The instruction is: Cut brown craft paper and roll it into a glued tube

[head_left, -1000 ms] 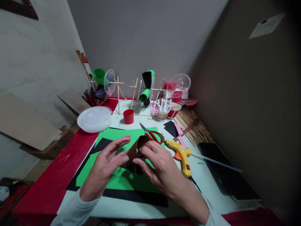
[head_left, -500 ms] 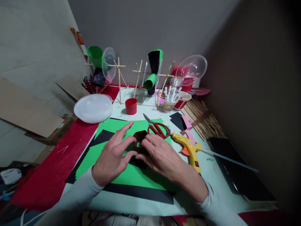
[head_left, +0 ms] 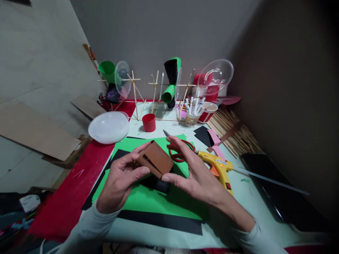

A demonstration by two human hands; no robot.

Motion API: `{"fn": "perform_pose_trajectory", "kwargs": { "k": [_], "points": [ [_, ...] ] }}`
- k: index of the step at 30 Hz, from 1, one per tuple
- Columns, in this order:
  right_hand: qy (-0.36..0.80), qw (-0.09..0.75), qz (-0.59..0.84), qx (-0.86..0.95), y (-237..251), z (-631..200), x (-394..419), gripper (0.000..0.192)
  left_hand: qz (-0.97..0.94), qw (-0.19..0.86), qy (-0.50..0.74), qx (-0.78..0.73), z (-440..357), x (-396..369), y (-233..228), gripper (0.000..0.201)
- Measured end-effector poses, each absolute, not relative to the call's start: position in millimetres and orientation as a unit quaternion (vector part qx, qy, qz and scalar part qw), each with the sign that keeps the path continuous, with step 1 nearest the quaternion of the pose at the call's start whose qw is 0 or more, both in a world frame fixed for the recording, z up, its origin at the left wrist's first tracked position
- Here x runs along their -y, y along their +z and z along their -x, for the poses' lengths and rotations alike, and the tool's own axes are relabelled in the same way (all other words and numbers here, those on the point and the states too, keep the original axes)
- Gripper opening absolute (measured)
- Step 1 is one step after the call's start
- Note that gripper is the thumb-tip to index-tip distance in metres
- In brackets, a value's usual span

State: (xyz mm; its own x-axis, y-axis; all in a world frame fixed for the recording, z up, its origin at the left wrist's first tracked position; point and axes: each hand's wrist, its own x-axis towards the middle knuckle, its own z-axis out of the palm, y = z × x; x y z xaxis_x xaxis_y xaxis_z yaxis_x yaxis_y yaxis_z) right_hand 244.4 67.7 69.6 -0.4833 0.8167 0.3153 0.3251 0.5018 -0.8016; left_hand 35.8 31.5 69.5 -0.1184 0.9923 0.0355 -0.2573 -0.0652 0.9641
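Observation:
A small folded brown paper box (head_left: 157,158) is tilted up above the green paper sheets (head_left: 148,201), with a gap along one seam. My left hand (head_left: 120,176) grips its left side between thumb and fingers. At its lower right corner, the thumb of my right hand (head_left: 193,173) touches the box; the other fingers are spread away from it. Below the box lies a black piece (head_left: 159,185), partly hidden. Red-handled scissors (head_left: 176,157) rest just behind my right hand, which covers part of them.
A yellow glue gun (head_left: 218,164) with a long glue stick lies at right, near a black tablet-like slab (head_left: 275,187). Behind stand a red paper cup (head_left: 149,122), a cup of markers (head_left: 192,119) and a stick frame (head_left: 135,95). A white plastic lid (head_left: 108,127) sits at left.
The brown box has been raised and turned so its side faces me. My right hand has moved right and opened its fingers. My left hand has closed on the box.

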Motion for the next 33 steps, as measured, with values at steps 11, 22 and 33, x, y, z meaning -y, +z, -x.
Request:
{"fn": "perform_pose_trajectory", "kwargs": {
  "k": [11, 22, 33],
  "points": [
    [0.353, 0.327, 0.338, 0.809, 68, -235, -53, 0.073, -0.519, 0.404, 0.572, -0.490, -47, -30, 75, 0.019],
    [0.332, 0.326, 0.294, 0.835, 62, -232, -58, 0.066, -0.590, 0.403, 0.509, -0.480, -49, -26, 79, 0.007],
    [0.402, 0.331, 0.264, 0.812, 69, -230, -55, 0.062, -0.611, 0.366, 0.495, -0.498, -45, -21, 84, 0.015]
  ]
}}
